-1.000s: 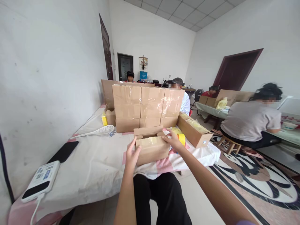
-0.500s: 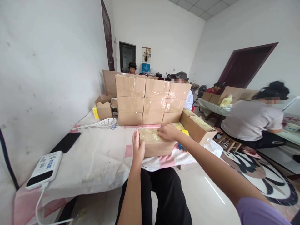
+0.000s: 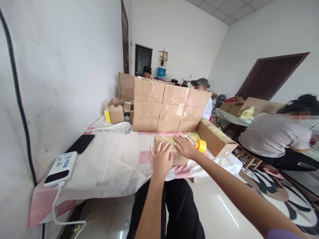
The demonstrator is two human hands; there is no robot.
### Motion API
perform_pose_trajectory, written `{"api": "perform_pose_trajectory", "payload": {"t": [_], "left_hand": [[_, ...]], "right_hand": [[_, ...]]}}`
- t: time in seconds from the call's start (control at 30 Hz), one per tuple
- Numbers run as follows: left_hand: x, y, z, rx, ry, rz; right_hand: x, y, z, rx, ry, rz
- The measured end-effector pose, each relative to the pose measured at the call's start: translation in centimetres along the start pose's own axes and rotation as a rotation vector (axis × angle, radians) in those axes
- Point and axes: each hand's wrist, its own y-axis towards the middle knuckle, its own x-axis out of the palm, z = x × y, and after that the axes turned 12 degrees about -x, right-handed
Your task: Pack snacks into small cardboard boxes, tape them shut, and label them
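The left hand (image 3: 161,158) lies flat on the near top of a small taped cardboard box (image 3: 169,152) on the table (image 3: 112,166), fingers spread. The right hand (image 3: 183,146) presses the box top just beside it, fingers apart. A yellow tape roll (image 3: 200,146) stands just right of those fingers.

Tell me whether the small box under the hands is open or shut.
Shut. The small box lies flat on the table, flaps down, with the left hand and right hand pressed on top.

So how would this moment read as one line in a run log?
left hand: flat on small box | right hand: flat on same box | tape roll: beside box | box stack: behind
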Motion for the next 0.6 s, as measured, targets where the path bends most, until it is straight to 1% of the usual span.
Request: {"api": "perform_pose_trajectory", "payload": {"t": [0.1,0.2,0.33,0.47,0.53,0.57,0.6], "left_hand": [[0.7,0.3,-0.8,0.002,-0.056,0.022],[0.8,0.5,-1.3,-0.002,-0.099,0.055],[1.1,0.2,-1.3,-0.042,-0.134,0.103],[1.6,0.0,-1.2,-0.070,-0.094,0.102],[1.3,0.0,-0.7,-0.076,-0.066,0.116],[0.7,0.0,-0.2,-0.048,-0.063,0.117],[-0.2,-0.1,0.7,0.020,-0.075,0.115]], "right_hand": [[0.3,0.7,0.0,0.000,0.038,-0.012],[0.0,1.7,0.0,-0.028,0.070,-0.019],[-0.1,2.4,-0.1,-0.058,0.118,-0.016],[0.2,2.3,-0.1,-0.066,0.138,-0.016],[0.4,2.2,0.0,-0.073,0.139,-0.017],[0.4,2.1,0.1,-0.080,0.140,-0.016],[0.5,2.1,0.1,-0.086,0.142,-0.015]]}}
